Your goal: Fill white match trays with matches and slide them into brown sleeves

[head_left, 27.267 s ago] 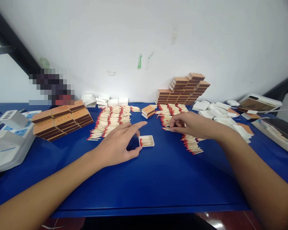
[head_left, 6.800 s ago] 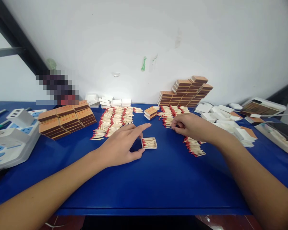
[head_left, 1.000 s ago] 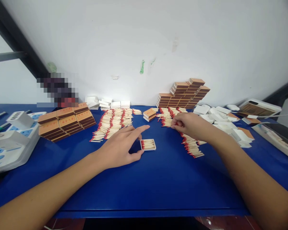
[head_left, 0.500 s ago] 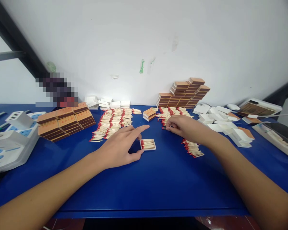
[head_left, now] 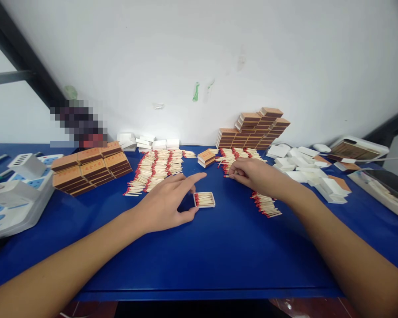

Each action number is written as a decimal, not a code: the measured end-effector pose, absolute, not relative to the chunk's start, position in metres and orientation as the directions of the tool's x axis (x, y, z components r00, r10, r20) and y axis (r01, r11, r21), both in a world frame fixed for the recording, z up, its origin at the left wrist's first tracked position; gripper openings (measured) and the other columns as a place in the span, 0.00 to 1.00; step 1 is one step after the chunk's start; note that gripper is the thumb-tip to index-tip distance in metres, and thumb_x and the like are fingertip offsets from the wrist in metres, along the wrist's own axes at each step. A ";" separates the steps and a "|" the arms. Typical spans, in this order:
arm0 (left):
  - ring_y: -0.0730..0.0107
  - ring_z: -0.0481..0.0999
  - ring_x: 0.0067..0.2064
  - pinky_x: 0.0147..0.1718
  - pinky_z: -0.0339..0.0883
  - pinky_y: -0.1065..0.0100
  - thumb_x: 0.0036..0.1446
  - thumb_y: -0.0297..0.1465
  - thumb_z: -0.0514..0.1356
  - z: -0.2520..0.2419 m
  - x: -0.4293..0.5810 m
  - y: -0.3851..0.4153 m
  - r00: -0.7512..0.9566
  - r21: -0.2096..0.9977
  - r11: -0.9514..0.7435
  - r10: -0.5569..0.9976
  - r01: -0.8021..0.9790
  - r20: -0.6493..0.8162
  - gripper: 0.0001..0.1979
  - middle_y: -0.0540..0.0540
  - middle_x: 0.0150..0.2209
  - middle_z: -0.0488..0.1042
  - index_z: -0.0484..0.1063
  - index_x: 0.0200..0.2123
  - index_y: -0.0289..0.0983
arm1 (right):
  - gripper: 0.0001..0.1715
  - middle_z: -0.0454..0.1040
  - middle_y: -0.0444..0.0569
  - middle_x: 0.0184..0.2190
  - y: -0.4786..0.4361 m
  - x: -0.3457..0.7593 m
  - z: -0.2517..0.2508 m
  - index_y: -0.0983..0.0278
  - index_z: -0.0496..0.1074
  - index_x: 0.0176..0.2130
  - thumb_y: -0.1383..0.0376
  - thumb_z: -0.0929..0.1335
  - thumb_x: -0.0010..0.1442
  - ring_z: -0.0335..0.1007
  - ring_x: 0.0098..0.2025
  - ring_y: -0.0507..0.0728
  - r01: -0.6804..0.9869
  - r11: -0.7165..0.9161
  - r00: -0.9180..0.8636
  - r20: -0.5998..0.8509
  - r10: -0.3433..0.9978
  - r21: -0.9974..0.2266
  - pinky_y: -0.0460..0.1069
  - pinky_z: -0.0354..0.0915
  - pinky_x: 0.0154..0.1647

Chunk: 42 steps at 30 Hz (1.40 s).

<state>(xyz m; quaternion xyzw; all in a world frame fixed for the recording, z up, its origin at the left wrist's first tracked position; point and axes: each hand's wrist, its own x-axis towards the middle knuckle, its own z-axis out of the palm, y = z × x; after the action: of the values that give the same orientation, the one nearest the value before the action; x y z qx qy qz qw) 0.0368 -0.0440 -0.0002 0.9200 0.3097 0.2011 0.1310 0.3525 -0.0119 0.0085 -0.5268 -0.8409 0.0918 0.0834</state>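
Note:
A small white matchbox tray [head_left: 204, 205] lies on the blue table, part filled with red-tipped matches. Beside its left end is my left hand [head_left: 167, 201], thumb tip at the near corner, index finger stretched out above, fingers apart. My right hand [head_left: 248, 174] has thumb and fingers pinched at the near edge of the right match pile [head_left: 230, 155]; the fingertips close on matches there, mostly hidden. Below that wrist lies a smaller bunch of matches [head_left: 265, 205]. One orange matchbox [head_left: 206, 157] sits between the piles. Another broad match pile [head_left: 157, 168] spreads behind my left hand.
Matchboxes are stacked at left [head_left: 91, 170] and against the back wall [head_left: 254, 132]. White empty trays [head_left: 298, 161] are heaped at right, with more white trays [head_left: 152, 143] at back left. A power strip [head_left: 26, 194] stands far left, a phone [head_left: 388, 185] far right.
My right hand's fingertips have shifted very slightly up and left at the match pile. My left hand and the tray stay in place.

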 end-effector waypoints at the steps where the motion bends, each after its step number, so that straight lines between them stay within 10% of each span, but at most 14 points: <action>1: 0.57 0.76 0.52 0.53 0.73 0.55 0.65 0.32 0.64 0.000 0.037 -0.044 0.728 0.364 -0.775 0.621 0.516 0.291 0.36 0.47 0.48 0.79 0.55 0.72 0.43 | 0.13 0.76 0.53 0.35 -0.012 0.352 0.009 0.62 0.75 0.39 0.60 0.63 0.71 0.69 0.36 0.60 0.874 0.422 -0.427 0.034 0.904 -0.241 0.52 0.60 0.36; 14: 0.55 0.76 0.53 0.55 0.73 0.52 0.63 0.32 0.65 0.000 0.038 -0.044 0.720 0.369 -0.772 0.626 0.517 0.300 0.36 0.46 0.49 0.79 0.57 0.71 0.44 | 0.08 0.76 0.49 0.41 -0.063 0.290 0.023 0.60 0.71 0.42 0.63 0.64 0.74 0.71 0.37 0.56 0.717 0.562 -0.574 0.109 0.812 -0.412 0.50 0.61 0.37; 42: 0.58 0.75 0.53 0.55 0.73 0.54 0.64 0.32 0.65 -0.003 0.035 -0.042 0.728 0.369 -0.776 0.619 0.511 0.294 0.38 0.48 0.49 0.79 0.53 0.73 0.43 | 0.14 0.78 0.52 0.34 -0.008 0.357 0.008 0.61 0.80 0.40 0.60 0.65 0.68 0.71 0.35 0.60 0.872 0.443 -0.416 0.161 0.895 -0.209 0.52 0.60 0.35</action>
<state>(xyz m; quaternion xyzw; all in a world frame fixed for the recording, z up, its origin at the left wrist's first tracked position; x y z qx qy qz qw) 0.0350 -0.0421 -0.0032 0.9201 0.3071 0.2038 0.1324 0.3572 -0.0084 0.0076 -0.5259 -0.8401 0.0464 0.1248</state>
